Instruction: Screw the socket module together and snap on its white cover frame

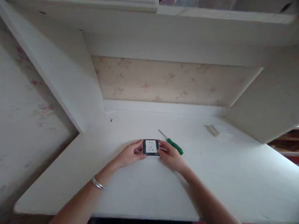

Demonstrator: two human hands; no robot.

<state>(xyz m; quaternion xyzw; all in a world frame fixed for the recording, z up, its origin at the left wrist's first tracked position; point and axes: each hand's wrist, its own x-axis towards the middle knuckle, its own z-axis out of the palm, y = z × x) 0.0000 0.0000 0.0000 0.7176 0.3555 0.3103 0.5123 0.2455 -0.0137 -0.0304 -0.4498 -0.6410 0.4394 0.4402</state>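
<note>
Between my two hands, at the middle of the white desk, is a wall socket (151, 146) with a white face, several plug slots and a dark surround. My left hand (130, 152) grips its left side, with the thumb at the near corner and the fingers at the far one. On the opposite edge, my right hand (171, 154) holds the socket between thumb and fingers. Just beyond my right hand lies a screwdriver (174, 145) with a green handle, its metal shaft pointing away to the left.
The white desk (144, 189) runs back to a low ledge below floral wallpaper (154, 81). A small white block (110, 114) sits at the back left, with a tiny dark piece (111, 120) near it. Toward the right lies a pale curved piece (211, 130). A shelf (163, 31) overhangs the desk.
</note>
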